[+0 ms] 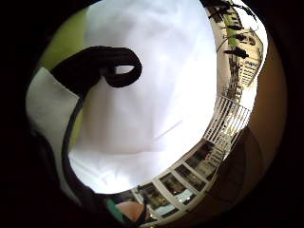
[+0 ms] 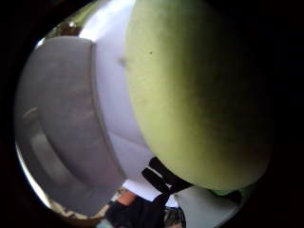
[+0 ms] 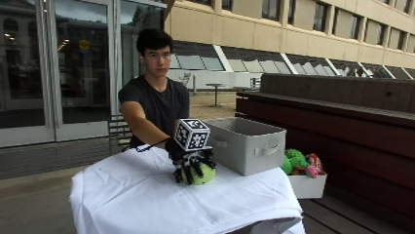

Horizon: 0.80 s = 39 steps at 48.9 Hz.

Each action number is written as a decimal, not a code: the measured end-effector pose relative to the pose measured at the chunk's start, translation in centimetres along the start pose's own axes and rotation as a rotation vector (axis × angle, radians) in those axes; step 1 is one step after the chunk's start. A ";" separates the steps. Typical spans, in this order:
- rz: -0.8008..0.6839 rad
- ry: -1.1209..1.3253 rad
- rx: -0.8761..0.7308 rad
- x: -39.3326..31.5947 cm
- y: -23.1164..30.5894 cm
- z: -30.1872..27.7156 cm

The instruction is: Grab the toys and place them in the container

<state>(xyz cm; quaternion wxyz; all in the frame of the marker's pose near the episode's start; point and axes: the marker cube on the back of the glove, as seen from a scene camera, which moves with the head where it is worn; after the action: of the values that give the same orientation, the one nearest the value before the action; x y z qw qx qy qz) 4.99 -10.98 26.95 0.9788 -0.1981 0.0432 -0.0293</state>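
Note:
A yellow-green ball toy (image 3: 205, 174) sits on the white tablecloth (image 3: 142, 195), and my gloved right hand (image 3: 190, 165) has its fingers curled down around it. The ball (image 2: 194, 90) fills much of the thumb side palm view, with the grey fabric container (image 2: 66, 128) beside it. That container (image 3: 246, 144) stands on the table just to the right of my hand, its top open. In the little finger side palm view the cloth (image 1: 152, 90) fills the frame, with a sliver of the ball (image 1: 66, 40) at the edge.
A white box (image 3: 306, 185) holding several green and red toys (image 3: 298, 162) sits right of the table, below the container. A dark wooden bench wall (image 3: 363, 126) runs behind it. The cloth hangs over the table's front edge.

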 end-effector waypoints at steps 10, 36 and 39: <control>0.028 -0.051 0.059 0.0 0.8 -0.4; 0.181 -0.018 0.353 -1.4 4.6 -3.9; 0.188 -0.042 0.341 -0.9 5.9 -6.5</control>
<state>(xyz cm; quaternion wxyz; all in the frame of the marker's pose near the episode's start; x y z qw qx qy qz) 3.66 -7.97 18.69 0.9973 -0.0252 0.0355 0.0596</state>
